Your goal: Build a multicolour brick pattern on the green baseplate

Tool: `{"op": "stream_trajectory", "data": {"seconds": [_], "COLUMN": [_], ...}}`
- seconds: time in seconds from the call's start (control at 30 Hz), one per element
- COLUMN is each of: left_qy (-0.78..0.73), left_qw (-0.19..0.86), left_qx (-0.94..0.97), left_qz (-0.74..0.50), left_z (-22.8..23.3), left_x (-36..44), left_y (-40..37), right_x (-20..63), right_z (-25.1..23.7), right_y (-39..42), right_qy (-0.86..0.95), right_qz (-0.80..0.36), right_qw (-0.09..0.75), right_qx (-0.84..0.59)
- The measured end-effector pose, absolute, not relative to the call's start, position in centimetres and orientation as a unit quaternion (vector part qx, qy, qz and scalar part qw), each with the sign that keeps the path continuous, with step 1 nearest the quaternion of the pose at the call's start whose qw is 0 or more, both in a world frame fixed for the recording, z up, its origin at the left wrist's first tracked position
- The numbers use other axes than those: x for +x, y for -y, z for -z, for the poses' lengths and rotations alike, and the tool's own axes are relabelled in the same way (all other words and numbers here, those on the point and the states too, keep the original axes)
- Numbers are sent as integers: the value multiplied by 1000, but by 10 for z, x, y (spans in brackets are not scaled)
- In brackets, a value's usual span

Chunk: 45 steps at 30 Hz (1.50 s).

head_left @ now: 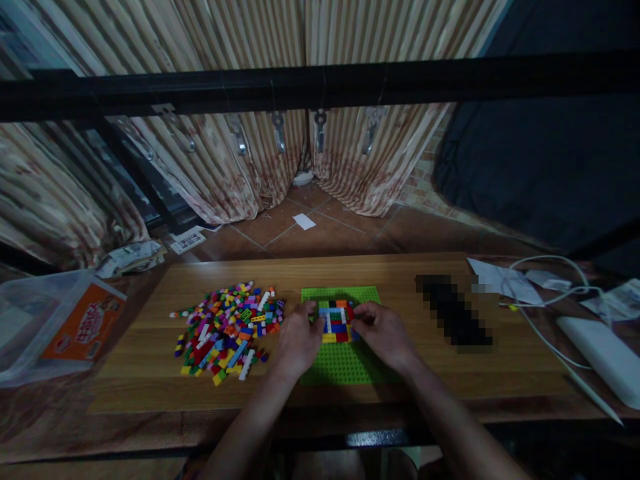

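Bricks (336, 322) form a low multicoloured block, with no clear long axis, towards the far side of the green baseplate (345, 367) on the wooden surface (150, 393). It lies between left hand (299, 333) and right hand (383, 330), about equally near. Each grip is curled, fingertips near thumb; whether either pinches anything, I cannot tell.

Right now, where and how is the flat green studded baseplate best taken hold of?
Probably by the near edge of the green baseplate, from the person's side: bare studs show there, while the multicoloured brick build sits farther back between the left hand and right hand. Lying flat, the baseplate may need its edge tipped up.
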<state>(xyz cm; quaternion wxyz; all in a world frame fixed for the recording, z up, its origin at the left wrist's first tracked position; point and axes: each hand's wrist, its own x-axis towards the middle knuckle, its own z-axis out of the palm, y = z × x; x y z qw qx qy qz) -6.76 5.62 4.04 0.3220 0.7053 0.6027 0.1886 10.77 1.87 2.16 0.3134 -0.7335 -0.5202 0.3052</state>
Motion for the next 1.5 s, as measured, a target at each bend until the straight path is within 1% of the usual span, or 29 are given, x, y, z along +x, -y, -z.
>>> {"op": "stream_trajectory", "data": {"seconds": [0.23, 0.4, 0.57, 0.73, 0.97, 1.07, 1.27, 1.5], "left_qy": [-591, -587, -573, -574, -570, -572, -561, -562], "left_qw": [321, 317, 324, 307, 296, 297, 304, 303], "left_qx": [727, 734, 742, 747, 756, 754, 756, 757], "left_qz": [-139, -127, -132, -134, -127, -127, -146, -139], "left_z": [-37, -37, -37, -32, -33, -32, -29, -27], "left_x": [-65, -66, -66, -66, -65, -66, -68, -67], "left_y": [-52, -51, -49, -46, -44, -44, -45, -47], "right_x": [99, 101, 107, 113, 122, 124, 125, 123], "right_z": [-25, -22, -11, -3, -2, -5, -11, -5], "right_y": [-22, -22, -26, -30, -35, -35, -34, -38], "right_qy": [526, 530, 502, 486, 492, 497, 477, 482], "right_qz": [-311, -319, -356, -403, -441, -439, -476, -426], "right_qw": [312, 324, 353, 371, 361, 346, 312, 290], "right_qx": [-727, -716, -705, -681, -658, -663, -670, -708]}}
